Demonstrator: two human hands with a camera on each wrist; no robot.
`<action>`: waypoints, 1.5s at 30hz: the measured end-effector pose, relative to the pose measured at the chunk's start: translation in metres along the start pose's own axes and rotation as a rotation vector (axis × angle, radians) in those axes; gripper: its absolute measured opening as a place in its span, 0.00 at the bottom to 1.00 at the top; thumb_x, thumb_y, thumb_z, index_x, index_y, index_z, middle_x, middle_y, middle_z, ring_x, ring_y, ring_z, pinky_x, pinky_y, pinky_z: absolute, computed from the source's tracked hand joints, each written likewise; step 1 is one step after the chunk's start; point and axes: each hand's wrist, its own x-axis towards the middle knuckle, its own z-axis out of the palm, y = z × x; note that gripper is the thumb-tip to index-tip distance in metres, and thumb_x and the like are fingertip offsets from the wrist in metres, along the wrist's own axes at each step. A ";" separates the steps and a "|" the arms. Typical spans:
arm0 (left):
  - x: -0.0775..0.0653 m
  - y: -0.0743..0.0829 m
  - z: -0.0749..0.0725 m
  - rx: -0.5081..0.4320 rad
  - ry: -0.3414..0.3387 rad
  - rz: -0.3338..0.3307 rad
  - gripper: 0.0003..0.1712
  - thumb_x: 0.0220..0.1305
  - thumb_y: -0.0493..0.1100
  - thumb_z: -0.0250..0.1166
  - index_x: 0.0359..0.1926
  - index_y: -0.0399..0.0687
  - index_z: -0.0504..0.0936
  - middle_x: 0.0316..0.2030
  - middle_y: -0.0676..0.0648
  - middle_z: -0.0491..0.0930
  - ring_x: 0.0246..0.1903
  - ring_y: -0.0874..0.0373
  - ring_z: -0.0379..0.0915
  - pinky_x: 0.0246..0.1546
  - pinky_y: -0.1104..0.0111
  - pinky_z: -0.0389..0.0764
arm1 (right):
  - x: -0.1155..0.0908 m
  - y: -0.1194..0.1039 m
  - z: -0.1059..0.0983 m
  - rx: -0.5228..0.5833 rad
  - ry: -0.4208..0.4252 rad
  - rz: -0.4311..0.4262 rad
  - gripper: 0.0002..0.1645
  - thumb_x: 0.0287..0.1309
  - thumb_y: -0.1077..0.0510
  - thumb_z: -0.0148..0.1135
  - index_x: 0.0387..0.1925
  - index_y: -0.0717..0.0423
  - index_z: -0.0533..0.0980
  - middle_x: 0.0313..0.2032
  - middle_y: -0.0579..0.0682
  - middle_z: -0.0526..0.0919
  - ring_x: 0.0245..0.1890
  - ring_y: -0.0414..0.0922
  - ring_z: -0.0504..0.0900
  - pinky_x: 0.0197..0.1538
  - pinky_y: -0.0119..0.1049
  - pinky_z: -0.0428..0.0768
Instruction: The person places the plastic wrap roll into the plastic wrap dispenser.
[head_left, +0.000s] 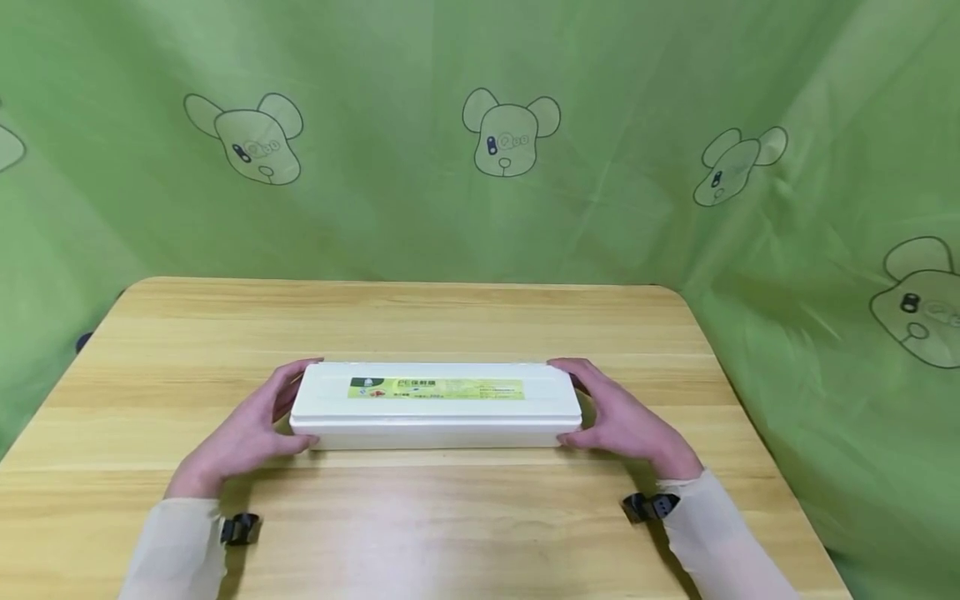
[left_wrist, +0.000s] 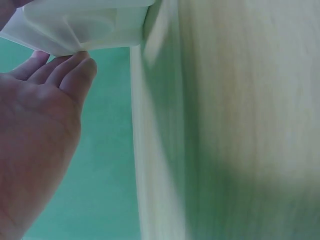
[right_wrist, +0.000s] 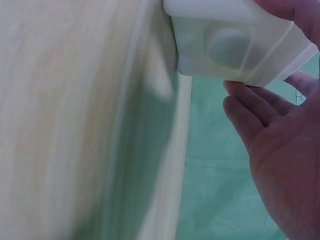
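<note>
A long white plastic cling film box [head_left: 435, 425] with a yellow-green label [head_left: 437, 388] on its lid lies crosswise at the middle of the wooden table. Its lid is down. My left hand [head_left: 251, 429] grips the left end, thumb at the front face and fingers round the back corner. At the other end my right hand [head_left: 618, 412] holds the box the same way. In the left wrist view the fingertips [left_wrist: 80, 75] touch the box's far side. The right wrist view shows a round recess [right_wrist: 229, 46] in the box's end. What is inside the box is hidden.
The light wooden table [head_left: 420, 521] has rounded far corners. Green cloth [head_left: 390, 208] printed with mouse-like heads hangs behind it and along its sides. Black wrist straps [head_left: 242, 529] sit at both light sleeves.
</note>
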 end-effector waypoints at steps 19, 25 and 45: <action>0.001 0.002 -0.001 -0.011 -0.020 -0.009 0.56 0.49 0.31 0.75 0.74 0.45 0.51 0.73 0.37 0.53 0.70 0.40 0.50 0.67 0.55 0.56 | 0.000 0.004 -0.002 0.004 -0.048 0.022 0.63 0.41 0.56 0.82 0.74 0.38 0.53 0.68 0.47 0.61 0.68 0.49 0.59 0.67 0.57 0.60; 0.001 0.002 -0.001 -0.011 -0.016 0.005 0.57 0.49 0.30 0.74 0.74 0.43 0.50 0.74 0.38 0.51 0.71 0.40 0.50 0.66 0.69 0.59 | 0.001 0.005 -0.002 0.054 -0.054 0.017 0.64 0.40 0.55 0.83 0.74 0.38 0.53 0.69 0.48 0.61 0.69 0.50 0.58 0.68 0.59 0.57; 0.000 0.002 0.001 -0.015 -0.018 0.019 0.58 0.49 0.30 0.75 0.75 0.45 0.49 0.74 0.40 0.49 0.71 0.40 0.49 0.62 0.81 0.57 | 0.003 0.004 -0.003 -0.044 -0.032 -0.024 0.58 0.41 0.58 0.81 0.71 0.42 0.57 0.66 0.48 0.66 0.66 0.50 0.65 0.66 0.56 0.64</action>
